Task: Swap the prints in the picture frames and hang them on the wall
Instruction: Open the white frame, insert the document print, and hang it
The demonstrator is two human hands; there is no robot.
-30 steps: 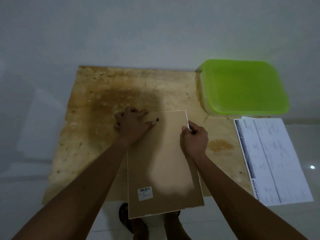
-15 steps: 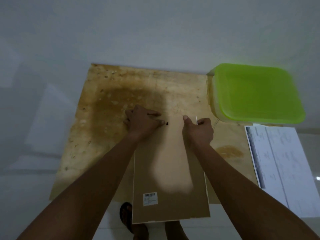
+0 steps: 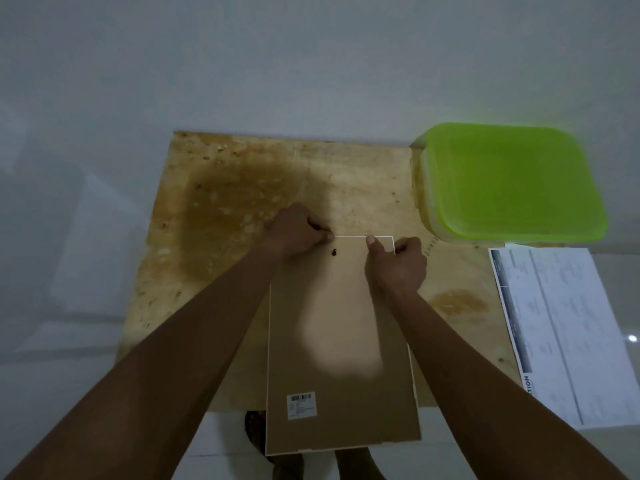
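Left hand [image 3: 298,230]: fingers curled, pinching the picture frame [image 3: 339,341] at its 11 o'clock corner. Right hand [image 3: 398,265]: grasping the 1 o'clock corner, thumb flat on the backing, fingers wrapped round the edge. Frame lies back-up at centre on the plywood board [image 3: 225,202], near end overhanging at 6 o'clock. Barcode sticker [image 3: 302,405] at the frame's 7 o'clock, small dark hanger hole [image 3: 334,252] near 12. Green-lidded container [image 3: 512,181] at 2 o'clock, printed sheet [image 3: 561,327] at 4 o'clock.
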